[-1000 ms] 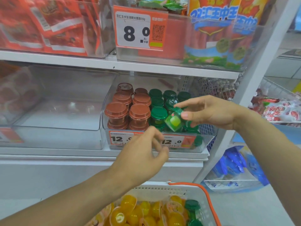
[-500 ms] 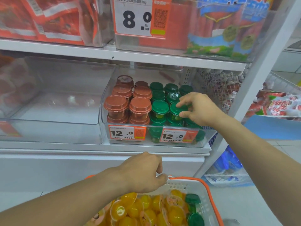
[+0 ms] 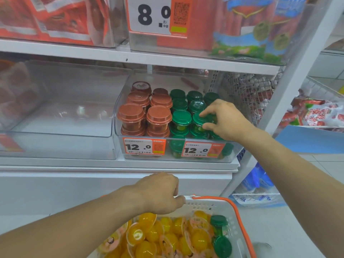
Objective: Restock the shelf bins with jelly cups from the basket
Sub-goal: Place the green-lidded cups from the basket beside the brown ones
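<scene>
A clear shelf bin holds stacked brown-lidded jelly cups on the left and green-lidded jelly cups on the right. My right hand pinches one green-lidded cup on top of the front right stack, thumb and fingers curled round its lid. Below, a white basket with an orange handle holds several yellow jelly cups and two green-lidded cups. My left hand hangs over the basket's far rim, fingers curled downward; what they touch is hidden.
An empty clear bin stands left of the jelly bin. The shelf above carries red snack packs and a bin with an 8.0 price tag. A wire basket and a white upright post are to the right.
My right hand carried the tilted green cup into the bin and set it upright on the front right stack. My left hand dropped from mid-air to the basket's far rim.
</scene>
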A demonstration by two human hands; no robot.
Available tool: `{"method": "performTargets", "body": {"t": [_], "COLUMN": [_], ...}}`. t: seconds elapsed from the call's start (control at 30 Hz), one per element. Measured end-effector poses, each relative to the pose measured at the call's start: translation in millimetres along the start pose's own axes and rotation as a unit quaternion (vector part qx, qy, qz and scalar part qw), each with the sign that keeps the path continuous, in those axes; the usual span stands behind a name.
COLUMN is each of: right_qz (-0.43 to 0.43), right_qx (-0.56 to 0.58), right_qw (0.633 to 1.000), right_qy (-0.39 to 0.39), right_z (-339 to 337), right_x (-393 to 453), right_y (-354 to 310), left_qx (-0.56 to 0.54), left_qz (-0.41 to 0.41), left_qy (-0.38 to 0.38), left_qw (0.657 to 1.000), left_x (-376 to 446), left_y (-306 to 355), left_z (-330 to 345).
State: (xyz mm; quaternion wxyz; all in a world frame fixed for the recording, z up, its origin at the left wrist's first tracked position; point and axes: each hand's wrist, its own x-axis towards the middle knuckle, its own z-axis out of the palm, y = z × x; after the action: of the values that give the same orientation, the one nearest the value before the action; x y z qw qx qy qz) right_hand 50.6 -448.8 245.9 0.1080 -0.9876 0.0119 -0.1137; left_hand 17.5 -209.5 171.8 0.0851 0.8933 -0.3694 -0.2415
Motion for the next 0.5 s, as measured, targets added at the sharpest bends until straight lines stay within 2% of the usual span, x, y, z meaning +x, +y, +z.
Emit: {"method": "performTargets", "body": {"t": [0.1, 0.2, 0.27, 0.37, 0.43, 0.5], "right_qz": [-0.024, -0.036, -0.049, -0.075, -0.071, -0.048], "right_qx": [0.017, 0.128, 0.176, 0.161, 0.090, 0.010], "right_qw": [0.995, 0.966, 0.956, 0.978, 0.993, 0.977], "right_qy": [0.099, 0.220, 0.227, 0.112, -0.027, -0.208], "right_z": [-11.0, -17.7, -9.4, 24.5, 57.8, 97.6], "right_x": [-8.4, -34.7, -64.8, -120.5, -157.2, -188.6], "right_y": [-2.6, -17.6, -26.8, -29.6, -22.8, -8.1], "left_qx": [0.006, 0.015, 0.026, 0.018, -0.006, -0.006], "left_qz": [-0.004, -0.005, -0.002, -0.011, -0.018, -0.023], "left_qy": [-0.015, -0.026, -0.027, -0.060, -0.097, -0.118], "left_qw": [1.000, 1.000, 0.999, 0.998, 0.995, 0.993], "left_x": [0.9, 0.8, 3.1, 11.7, 19.5, 25.4], "left_y": [-1.0, 3.1, 9.4, 27.2, 40.1, 52.6], "left_z": [6.2, 13.4, 21.9, 46.3, 67.0, 91.2]}}
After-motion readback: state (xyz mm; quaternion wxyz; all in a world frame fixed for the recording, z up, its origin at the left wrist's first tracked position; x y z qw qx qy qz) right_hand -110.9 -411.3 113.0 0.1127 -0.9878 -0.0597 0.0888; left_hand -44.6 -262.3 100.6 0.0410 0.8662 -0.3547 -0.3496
